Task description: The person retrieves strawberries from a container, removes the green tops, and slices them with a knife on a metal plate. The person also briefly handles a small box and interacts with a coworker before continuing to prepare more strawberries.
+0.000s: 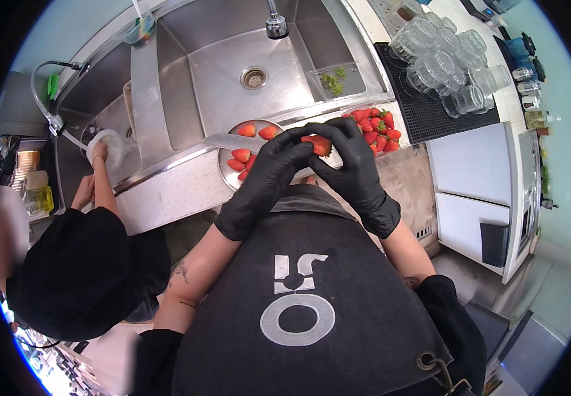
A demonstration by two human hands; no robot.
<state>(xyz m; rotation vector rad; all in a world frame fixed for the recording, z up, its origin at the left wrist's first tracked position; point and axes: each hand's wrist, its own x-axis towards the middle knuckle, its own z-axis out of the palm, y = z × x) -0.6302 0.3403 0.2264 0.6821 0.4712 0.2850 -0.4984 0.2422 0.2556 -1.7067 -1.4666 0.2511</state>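
Note:
Both my hands wear black gloves and meet in front of my apron at the sink's near edge. My right hand (355, 175) is closed with its fingertips on a red strawberry (321, 145). My left hand (272, 171) is closed round a knife, whose handle is hidden in the glove; its blade (231, 141) points left. The left fingertips also reach the strawberry. Under the blade stands a round metal bowl (227, 179) with several strawberries (240, 155) whose green tops do not show. A pile of leafy strawberries (379, 132) lies just right of my hands.
Ahead is a steel sink (222, 72) with a hanging faucet (276, 26) and a clear container of green leaves (332, 82). Glass jars (440, 56) crowd a black mat (424, 122) at right. On the left a co-worker (87, 264) handles a white container (108, 148) in another basin.

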